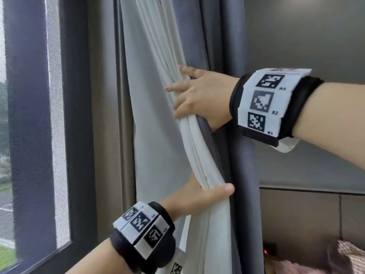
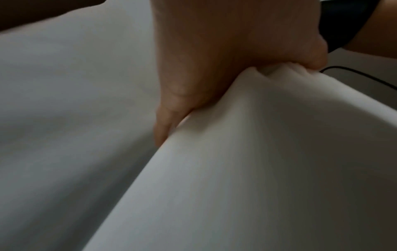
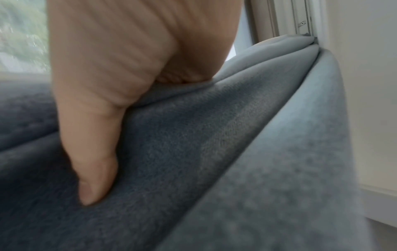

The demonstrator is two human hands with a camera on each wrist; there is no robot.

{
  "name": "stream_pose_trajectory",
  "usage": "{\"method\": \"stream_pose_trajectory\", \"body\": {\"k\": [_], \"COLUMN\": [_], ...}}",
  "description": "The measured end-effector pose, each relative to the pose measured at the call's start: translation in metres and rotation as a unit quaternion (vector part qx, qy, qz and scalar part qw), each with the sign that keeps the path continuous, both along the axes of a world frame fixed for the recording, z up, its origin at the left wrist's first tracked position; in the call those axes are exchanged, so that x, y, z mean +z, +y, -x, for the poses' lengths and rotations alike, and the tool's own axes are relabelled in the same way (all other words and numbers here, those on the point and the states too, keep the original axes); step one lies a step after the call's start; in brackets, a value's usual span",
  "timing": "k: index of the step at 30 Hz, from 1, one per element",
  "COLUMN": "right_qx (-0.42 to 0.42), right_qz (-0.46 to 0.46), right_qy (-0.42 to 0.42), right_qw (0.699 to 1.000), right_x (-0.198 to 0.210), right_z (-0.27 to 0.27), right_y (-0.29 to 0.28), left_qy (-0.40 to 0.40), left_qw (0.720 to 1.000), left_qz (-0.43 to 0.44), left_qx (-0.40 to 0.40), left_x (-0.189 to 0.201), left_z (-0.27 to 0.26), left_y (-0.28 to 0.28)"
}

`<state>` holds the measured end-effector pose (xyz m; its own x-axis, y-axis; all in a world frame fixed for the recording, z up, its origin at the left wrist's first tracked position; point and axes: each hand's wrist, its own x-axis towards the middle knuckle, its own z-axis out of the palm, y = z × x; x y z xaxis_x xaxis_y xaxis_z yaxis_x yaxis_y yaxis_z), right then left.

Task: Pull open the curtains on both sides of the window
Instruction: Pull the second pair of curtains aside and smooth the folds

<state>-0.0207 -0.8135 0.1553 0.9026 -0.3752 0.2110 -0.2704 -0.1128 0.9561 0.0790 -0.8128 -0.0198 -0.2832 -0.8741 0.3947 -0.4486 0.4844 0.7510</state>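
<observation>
A white curtain (image 1: 150,107) is bunched into folds beside the window (image 1: 29,135), with a grey-blue curtain (image 1: 245,175) hanging just to its right. My right hand (image 1: 189,99) grips the bunch at mid height, fingers over the white folds. In the right wrist view its thumb (image 3: 94,169) presses into the grey-blue curtain (image 3: 193,152). Lower down, my left hand (image 1: 205,192) holds the white folds with the thumb across the front. The left wrist view shows the white curtain (image 2: 257,152) gathered in my left hand (image 2: 193,84).
The dark window frame (image 1: 79,135) stands at the left, with a mesh screen over the glass. A grey padded wall panel (image 1: 308,214) and bedding (image 1: 345,260) lie at the lower right. A curtain track (image 3: 300,20) runs overhead in the right wrist view.
</observation>
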Motion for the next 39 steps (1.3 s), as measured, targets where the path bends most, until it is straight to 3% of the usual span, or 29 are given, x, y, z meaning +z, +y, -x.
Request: {"method": "stream_pose_trajectory", "body": {"k": [5, 10, 17, 23, 28, 30, 32, 35, 37, 39], "right_qx": [-0.057, -0.075, -0.028, -0.019, -0.020, -0.013, -0.004, 0.012, 0.024, 0.036], "right_qz": [-0.020, -0.054, -0.045, -0.033, -0.047, -0.037, -0.029, -0.029, -0.032, -0.039], "right_qy": [-0.007, -0.052, -0.042, -0.012, -0.032, -0.030, -0.027, -0.024, -0.019, -0.017], "right_qw": [0.998, 0.994, 0.998, 0.999, 0.998, 0.999, 0.999, 0.999, 0.999, 0.998], "right_x": [-0.006, -0.007, -0.012, -0.010, -0.001, 0.002, 0.003, 0.004, 0.004, 0.006], "right_z": [0.002, 0.021, 0.032, 0.040, 0.060, 0.072, 0.083, 0.098, 0.105, 0.111], "right_y": [-0.018, -0.036, -0.071, -0.109, -0.138, -0.150, -0.160, -0.172, -0.176, -0.179], "left_qy": [0.005, -0.014, -0.009, -0.001, -0.010, 0.007, 0.066, 0.124, 0.135, 0.175], "left_qw": [0.999, 0.999, 0.999, 0.999, 0.999, 0.994, 0.960, 0.834, 0.787, 0.788], "left_qz": [0.044, 0.025, -0.009, 0.021, 0.044, 0.089, 0.194, 0.370, 0.358, 0.266], "left_qx": [-0.032, -0.031, -0.037, -0.038, -0.005, 0.063, 0.190, 0.391, 0.483, 0.526], "left_x": [0.006, 0.000, -0.003, 0.002, 0.007, 0.011, 0.017, 0.023, 0.018, 0.008], "left_z": [0.009, 0.004, 0.007, 0.020, 0.025, 0.021, 0.013, -0.010, -0.029, -0.042], "left_y": [-0.013, -0.030, -0.053, -0.083, -0.105, -0.109, -0.112, -0.115, -0.120, -0.128]}}
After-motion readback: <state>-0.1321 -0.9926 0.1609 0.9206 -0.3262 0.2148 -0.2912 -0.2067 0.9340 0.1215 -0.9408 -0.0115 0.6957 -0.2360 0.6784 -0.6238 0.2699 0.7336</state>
